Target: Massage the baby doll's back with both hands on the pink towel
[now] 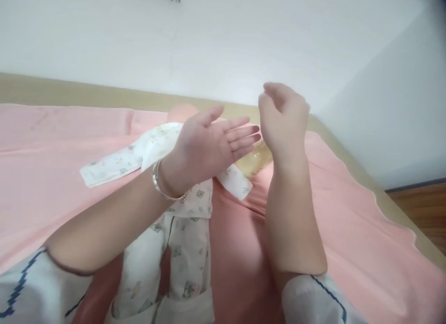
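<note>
Here, the white printed baby outfit (190, 259) lies on the pink sheet (351, 212), collar toward its far edge. Over it, the left hand (216, 145) is spread wide, palm showing; near a glossy yellowish object (256, 161), the right hand (285, 119) curls, contents hidden.

We're indoors, in what looks like a baby-care room, home or training space, I can't call which! Right here, a pink sheet (348, 212) spreads over a tan surface (42, 88), up against a plain white wall (223, 40). On it, a baby's printed outfit (198, 201), sleeves out wide. And low on the right, wood-look flooring (421, 210)!
</note>
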Available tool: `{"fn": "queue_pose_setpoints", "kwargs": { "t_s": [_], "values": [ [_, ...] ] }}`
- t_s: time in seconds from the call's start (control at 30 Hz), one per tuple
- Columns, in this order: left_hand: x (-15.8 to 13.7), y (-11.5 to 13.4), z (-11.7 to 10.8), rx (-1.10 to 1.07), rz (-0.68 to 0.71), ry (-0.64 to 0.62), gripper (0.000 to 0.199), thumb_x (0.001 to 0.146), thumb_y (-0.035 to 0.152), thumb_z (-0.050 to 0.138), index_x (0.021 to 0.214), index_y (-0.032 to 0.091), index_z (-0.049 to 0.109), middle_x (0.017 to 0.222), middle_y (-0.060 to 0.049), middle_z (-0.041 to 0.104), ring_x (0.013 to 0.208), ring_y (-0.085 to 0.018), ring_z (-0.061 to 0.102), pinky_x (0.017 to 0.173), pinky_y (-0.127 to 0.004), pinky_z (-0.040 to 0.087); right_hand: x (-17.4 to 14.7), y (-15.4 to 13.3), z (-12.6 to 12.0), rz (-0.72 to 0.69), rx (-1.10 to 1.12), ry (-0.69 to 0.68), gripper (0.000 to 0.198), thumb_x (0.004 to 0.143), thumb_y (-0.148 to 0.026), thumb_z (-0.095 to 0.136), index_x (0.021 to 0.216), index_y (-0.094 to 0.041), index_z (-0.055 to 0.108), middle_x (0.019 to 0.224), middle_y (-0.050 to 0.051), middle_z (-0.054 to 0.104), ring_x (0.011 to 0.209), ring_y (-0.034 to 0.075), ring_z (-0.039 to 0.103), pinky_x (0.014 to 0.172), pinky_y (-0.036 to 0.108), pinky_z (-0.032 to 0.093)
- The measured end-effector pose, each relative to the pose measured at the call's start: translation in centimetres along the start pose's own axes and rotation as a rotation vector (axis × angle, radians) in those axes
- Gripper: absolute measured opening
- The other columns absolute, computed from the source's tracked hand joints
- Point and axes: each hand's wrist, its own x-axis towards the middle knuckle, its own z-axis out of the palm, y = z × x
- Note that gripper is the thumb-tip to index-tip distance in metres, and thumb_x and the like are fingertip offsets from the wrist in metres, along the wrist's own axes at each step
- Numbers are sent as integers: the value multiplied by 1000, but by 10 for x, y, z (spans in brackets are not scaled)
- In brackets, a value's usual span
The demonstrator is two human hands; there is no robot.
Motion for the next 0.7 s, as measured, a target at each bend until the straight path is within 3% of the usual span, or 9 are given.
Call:
{"fn": "queue_pose_setpoints", "kwargs": {
  "t_s": [0.1, 0.23, 0.3, 0.47, 0.7],
  "values": [
    [3, 0, 9, -294, -127, -135, 70, 99, 55, 13, 129, 14, 62, 123, -15, 69, 134, -30, 59, 111, -50, 54, -1, 0, 5, -19, -69, -128, 44, 98, -36, 36, 126, -19, 65, 131, 10, 67, 124, 30, 63, 100, 46, 52],
    [5, 0, 15, -533, -202, -166, 67, 97, 58, 21, 124, 14, 63, 121, -15, 70, 130, -31, 61, 113, -49, 54, -6, -7, 6, -71, -141, -307, 49, 103, -48, 26, 97, -23, 68, 91, 7, 73, 88, 27, 69, 79, 40, 52],
    [7, 0, 16, -658, -217, -165, 64, 97, 58, 25, 124, 14, 63, 120, -14, 71, 129, -30, 62, 114, -47, 53, -7, -8, 5, -67, -173, -348, 53, 104, -54, 24, 91, -24, 66, 82, 5, 71, 79, 26, 67, 73, 37, 49],
    [11, 1, 18, -905, -298, -157, 55, 99, 50, 35, 125, 10, 61, 118, -14, 72, 128, -25, 63, 118, -37, 49, -5, -6, 6, -19, -220, -362, 56, 102, -61, 24, 93, -25, 66, 83, 6, 73, 77, 27, 66, 71, 35, 46],
    [7, -5, 17, -935, -351, -175, 63, 95, 49, 39, 136, 4, 55, 130, -19, 66, 133, -27, 59, 116, -38, 49, -4, -6, 7, -29, -271, -344, 63, 102, -63, 14, 105, -25, 64, 93, 8, 73, 89, 31, 67, 77, 40, 46]
  ]
}}
